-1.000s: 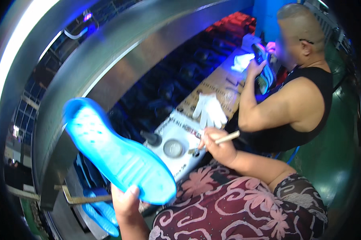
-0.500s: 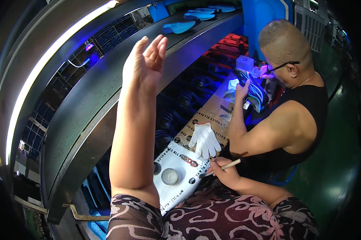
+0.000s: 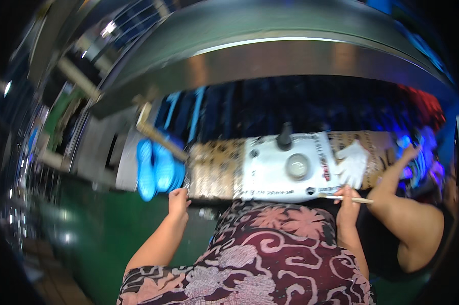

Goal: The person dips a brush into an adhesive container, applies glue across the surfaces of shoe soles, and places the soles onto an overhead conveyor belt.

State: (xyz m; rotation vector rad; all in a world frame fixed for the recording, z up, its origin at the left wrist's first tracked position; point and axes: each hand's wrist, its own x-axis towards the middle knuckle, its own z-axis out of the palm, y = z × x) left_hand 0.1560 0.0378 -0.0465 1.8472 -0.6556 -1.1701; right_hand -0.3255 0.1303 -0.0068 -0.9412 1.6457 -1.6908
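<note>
My left hand [image 3: 178, 203] is just below the near end of the blue shoe soles [image 3: 146, 170], its fingers loosely bent with the thumb apart and nothing visible in it. The soles lie side by side at the left end of the work board. My right hand [image 3: 347, 206] grips a brush [image 3: 360, 200] by its pale wooden handle at the board's near edge. In front of it, on a white printed sheet [image 3: 270, 178], stands a round cup [image 3: 297, 166] of greyish contents. A dark bottle-like object [image 3: 285, 138] is behind the cup. A white glove [image 3: 353, 163] lies to the right.
A conveyor belt [image 3: 290, 30] with a metal side [image 3: 270, 66] runs across the far side. Brown printed cardboard [image 3: 216, 173] covers the board left of the sheet. A wooden bar [image 3: 160, 136] juts near the soles. At right, a co-worker's arm [image 3: 392, 188] reaches into blue light.
My left hand has come down from above the conveyor to beside the blue soles at left. The view has swung left. My right hand still holds the brush.
</note>
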